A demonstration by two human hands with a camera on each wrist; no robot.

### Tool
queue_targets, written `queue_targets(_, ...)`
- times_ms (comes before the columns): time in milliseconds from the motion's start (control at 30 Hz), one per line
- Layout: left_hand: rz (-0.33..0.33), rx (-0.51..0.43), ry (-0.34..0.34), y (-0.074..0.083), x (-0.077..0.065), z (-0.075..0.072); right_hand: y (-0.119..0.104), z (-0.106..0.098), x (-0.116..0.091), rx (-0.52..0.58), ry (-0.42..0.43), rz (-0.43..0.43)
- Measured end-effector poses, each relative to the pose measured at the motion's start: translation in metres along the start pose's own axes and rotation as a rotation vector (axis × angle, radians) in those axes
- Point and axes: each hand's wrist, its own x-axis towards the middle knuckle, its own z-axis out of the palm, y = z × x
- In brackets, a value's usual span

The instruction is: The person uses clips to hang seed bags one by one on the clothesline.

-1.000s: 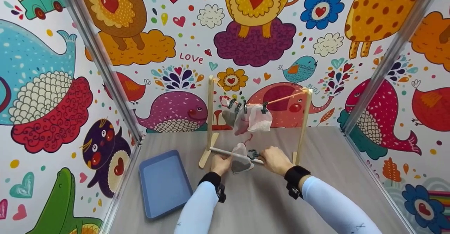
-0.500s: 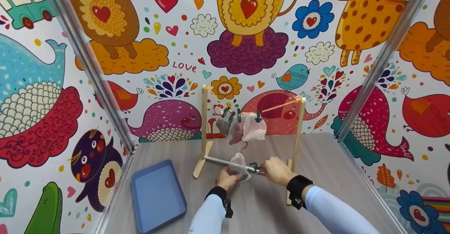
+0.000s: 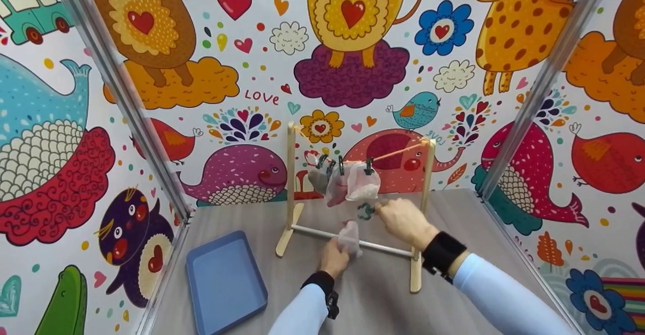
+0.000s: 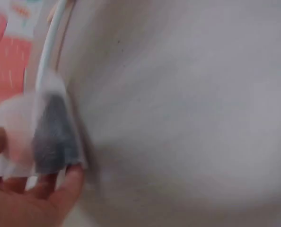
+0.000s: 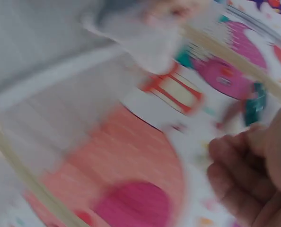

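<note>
My left hand [image 3: 334,260] pinches a small translucent white pouch [image 3: 348,239], which looks like a tea bag. Dark filling shows through the pouch [image 4: 55,137] in the left wrist view. Slightly higher and to the right, my right hand [image 3: 407,222] pinches a dark green clip [image 3: 365,211] at its fingertips; the same clip [image 5: 255,105] appears blurred in the right wrist view. Clip and pouch are apart. Behind them, several similar pouches [image 3: 364,183] hang by dark clips [image 3: 341,165] from an orange string [image 3: 400,151].
Two wooden posts [image 3: 291,174] on flat feet [image 3: 415,274] carry the string. A pale rod [image 3: 385,249] joins them low down, just behind the left hand. On the left lies a blue tray [image 3: 227,282]. Patterned walls with metal corner rails [image 3: 524,88] enclose the table.
My left hand has moved right from the pouch's left side and now holds the pouch. My right hand has risen with the clip, away from the rod. The head view has shifted slightly.
</note>
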Motion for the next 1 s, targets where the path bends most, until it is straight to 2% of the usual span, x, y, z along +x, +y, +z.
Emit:
queue_targets(67,0.124,0.009,-0.021,0.029,-0.007,-0.015,0.001,-0.026,0.006,-0.068,0.009,0.006)
queue_targets(100,0.155,-0.003,-0.047,0.047,-0.009,-0.025,0.002,-0.039,0.008,-0.093,0.010,0.011)
queue_targets(167,0.195,-0.003,-0.104,0.084,-0.012,-0.046,0.004,-0.064,0.014,-0.126,0.020,0.023)
queue_targets(200,0.189,-0.005,-0.135,0.104,-0.014,-0.058,0.005,-0.075,0.017,-0.136,0.025,0.033)
queue_targets(333,0.239,0.003,-0.141,0.147,-0.007,-0.075,0.011,-0.110,0.031,-0.177,0.065,0.118)
queue_targets(433,0.271,-0.007,-0.116,0.169,0.001,-0.085,0.020,-0.124,0.048,-0.211,0.047,0.197)
queue_targets(600,0.296,0.019,-0.032,0.202,0.017,-0.096,0.037,-0.135,0.074,-0.197,-0.107,0.251)
queue_targets(767,0.252,0.048,0.040,0.225,0.028,-0.097,0.041,-0.143,0.086,-0.168,-0.240,0.210)
queue_targets(900,0.239,0.072,0.094,0.243,0.034,-0.098,0.038,-0.150,0.095,-0.247,-0.318,0.150)
queue_targets(1000,0.197,0.059,0.112,0.255,0.036,-0.099,0.035,-0.152,0.100,-0.316,-0.331,0.089)
